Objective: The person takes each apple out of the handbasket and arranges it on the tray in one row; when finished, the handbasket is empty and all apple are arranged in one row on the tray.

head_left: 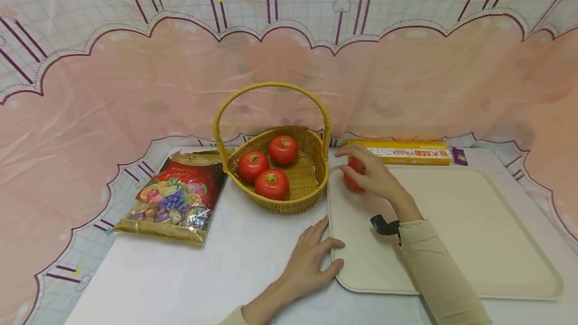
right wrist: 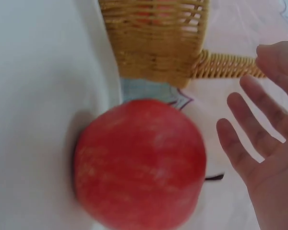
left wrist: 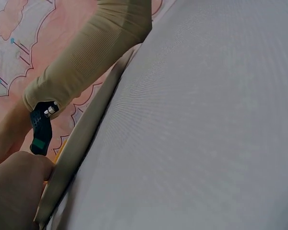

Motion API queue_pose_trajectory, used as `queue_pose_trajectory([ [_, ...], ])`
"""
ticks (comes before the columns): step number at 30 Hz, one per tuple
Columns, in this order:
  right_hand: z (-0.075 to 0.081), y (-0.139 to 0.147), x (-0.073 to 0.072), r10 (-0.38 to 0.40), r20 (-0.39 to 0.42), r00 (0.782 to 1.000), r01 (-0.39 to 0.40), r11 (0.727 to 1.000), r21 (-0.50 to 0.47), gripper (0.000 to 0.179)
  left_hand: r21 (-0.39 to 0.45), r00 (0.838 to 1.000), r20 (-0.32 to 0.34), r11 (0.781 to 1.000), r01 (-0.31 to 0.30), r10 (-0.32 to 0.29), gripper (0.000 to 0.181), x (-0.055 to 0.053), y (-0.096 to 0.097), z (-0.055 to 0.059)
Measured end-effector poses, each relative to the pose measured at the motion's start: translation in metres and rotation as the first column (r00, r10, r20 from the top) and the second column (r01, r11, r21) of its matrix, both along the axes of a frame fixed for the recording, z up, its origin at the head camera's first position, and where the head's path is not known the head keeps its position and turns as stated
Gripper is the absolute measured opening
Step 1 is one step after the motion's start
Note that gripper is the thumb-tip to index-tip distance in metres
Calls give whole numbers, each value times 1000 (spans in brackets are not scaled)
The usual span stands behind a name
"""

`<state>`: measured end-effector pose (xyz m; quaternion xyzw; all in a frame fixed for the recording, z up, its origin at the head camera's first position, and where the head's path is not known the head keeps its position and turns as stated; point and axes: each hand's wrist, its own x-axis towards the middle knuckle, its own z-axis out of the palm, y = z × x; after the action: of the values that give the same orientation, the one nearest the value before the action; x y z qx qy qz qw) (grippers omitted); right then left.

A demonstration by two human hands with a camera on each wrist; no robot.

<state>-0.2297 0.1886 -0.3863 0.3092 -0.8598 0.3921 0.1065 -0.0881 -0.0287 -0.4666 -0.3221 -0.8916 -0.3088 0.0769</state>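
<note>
A red apple point(right wrist: 141, 163) with a dark stem sits at the far left corner of the cream tray point(head_left: 478, 234). Over that apple my right hand point(head_left: 372, 172) hovers with fingers spread; the right wrist view shows a gap between the fingers point(right wrist: 259, 124) and the fruit. My left hand point(head_left: 311, 260) rests at the tray's left edge, thumb and index finger lying over the rim. Left of the tray stands a yellow wicker basket point(head_left: 311, 199) with a tall handle. Three red apples point(head_left: 272, 184) lie inside it.
A red and gold bag of mixed fruit candy point(head_left: 176, 194) lies left of the basket. Behind the tray is a long yellow and white box point(head_left: 406, 153), with a small purple wrapped candy point(head_left: 459, 156) at its right end. A patterned cloth point(head_left: 289, 64) hangs at the back.
</note>
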Motion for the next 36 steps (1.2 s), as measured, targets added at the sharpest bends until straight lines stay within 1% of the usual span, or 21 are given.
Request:
queue_pose_trajectory([
  [4,5,-8,-1,53,-16,998,-53,999,6,35,-3,1000,-19,1000,1,-1,24,0,0,0],
  [11,15,-22,-6,113,24,993,-114,991,67,33,-6,999,-39,1000,5,-5,23,-2,0,-1],
  [14,17,-29,-9,153,23,988,-155,983,96,32,-12,999,-47,1000,6,-7,22,-2,0,-2],
  [18,20,-38,-12,207,28,978,-209,968,142,30,-22,999,-48,1000,7,-8,22,-2,-1,-2],
  [22,23,-47,-13,241,50,969,-246,950,193,31,-24,999,-44,1000,8,-9,22,-3,-1,-3],
  [28,24,-59,-20,309,17,951,-302,914,269,32,-25,999,-32,1000,3,-4,23,-2,-2,-4],
  [33,22,-68,-26,356,31,934,-351,896,273,33,-31,1000,-18,999,8,-8,23,0,-3,-2],
  [36,19,-73,-28,392,31,920,-386,884,263,33,-36,1000,-19,999,12,-13,22,1,-3,-1],
])
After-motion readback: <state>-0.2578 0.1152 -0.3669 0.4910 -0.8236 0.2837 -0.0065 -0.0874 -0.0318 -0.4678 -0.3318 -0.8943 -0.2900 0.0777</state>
